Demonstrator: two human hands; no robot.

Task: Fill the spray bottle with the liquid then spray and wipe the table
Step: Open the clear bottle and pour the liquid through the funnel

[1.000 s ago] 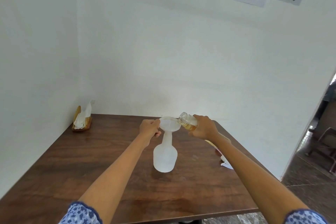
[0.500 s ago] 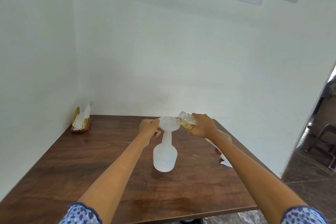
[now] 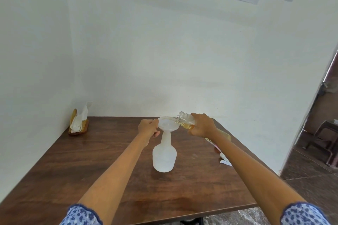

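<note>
A translucent white spray bottle (image 3: 164, 157) without its head stands upright in the middle of the brown wooden table (image 3: 102, 166). A white funnel (image 3: 167, 124) sits in its neck. My left hand (image 3: 148, 128) grips the funnel's left rim. My right hand (image 3: 202, 124) holds a clear bottle with yellow liquid (image 3: 185, 121), tipped sideways with its open mouth over the funnel's right edge.
A wooden holder with white tissues (image 3: 79, 122) stands at the table's far left corner by the wall. A white cloth or paper (image 3: 225, 160) and a partly hidden object lie under my right forearm near the right edge. A doorway opens at the right.
The liquid bottle stays tipped over the funnel and both hands keep their grips. Only the camera has shifted slightly.
</note>
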